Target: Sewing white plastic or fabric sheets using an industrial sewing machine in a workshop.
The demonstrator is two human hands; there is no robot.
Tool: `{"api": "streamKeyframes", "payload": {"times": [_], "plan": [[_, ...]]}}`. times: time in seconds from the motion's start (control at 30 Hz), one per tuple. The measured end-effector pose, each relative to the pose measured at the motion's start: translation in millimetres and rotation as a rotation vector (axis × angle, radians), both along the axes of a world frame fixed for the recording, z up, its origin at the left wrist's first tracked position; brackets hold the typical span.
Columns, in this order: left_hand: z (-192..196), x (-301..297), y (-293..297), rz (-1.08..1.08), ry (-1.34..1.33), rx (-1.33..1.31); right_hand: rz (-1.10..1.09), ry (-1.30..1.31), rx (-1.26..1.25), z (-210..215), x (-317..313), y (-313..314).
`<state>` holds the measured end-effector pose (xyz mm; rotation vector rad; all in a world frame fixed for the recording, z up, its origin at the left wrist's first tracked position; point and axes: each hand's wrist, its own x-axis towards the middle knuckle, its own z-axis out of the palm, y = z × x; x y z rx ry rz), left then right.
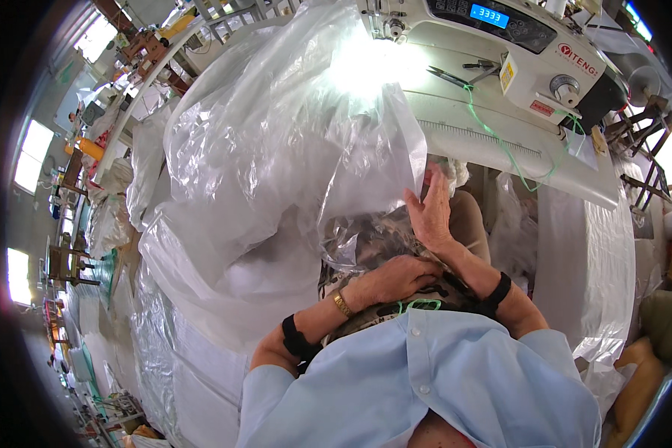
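A large translucent plastic sheet spreads in loose folds from under the lit sewing machine head down over my lap. My right hand is raised at the sheet's right edge, thumb and fingers apart, with the fingertips close to the plastic. Lower down, my left hand rests against the camouflage-patterned cloth on my lap, its fingers bent inward. The left fingertips are partly hidden near my right wrist, so what they hold does not show. Green thread lies at my waist.
The white sewing machine stands ahead to the right, with thread snips on its bed. Green thread trails over the ruler-marked table edge. More plastic sheeting hangs at right. Work tables line the left.
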<state>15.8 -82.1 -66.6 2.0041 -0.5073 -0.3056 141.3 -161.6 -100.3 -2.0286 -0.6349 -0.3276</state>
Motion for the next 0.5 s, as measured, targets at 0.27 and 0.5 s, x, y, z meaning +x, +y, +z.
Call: {"api": "streamKeyframes", "payload": {"times": [0.27,0.5], "plan": [[-4,5,-3,-0.012,0.015,-0.043,0.682,0.915,0.299,50,3,-8],[-24,24,32,0.484,-0.146,-0.172,0.982,1.303,0.770,87,-10,-14]]}}
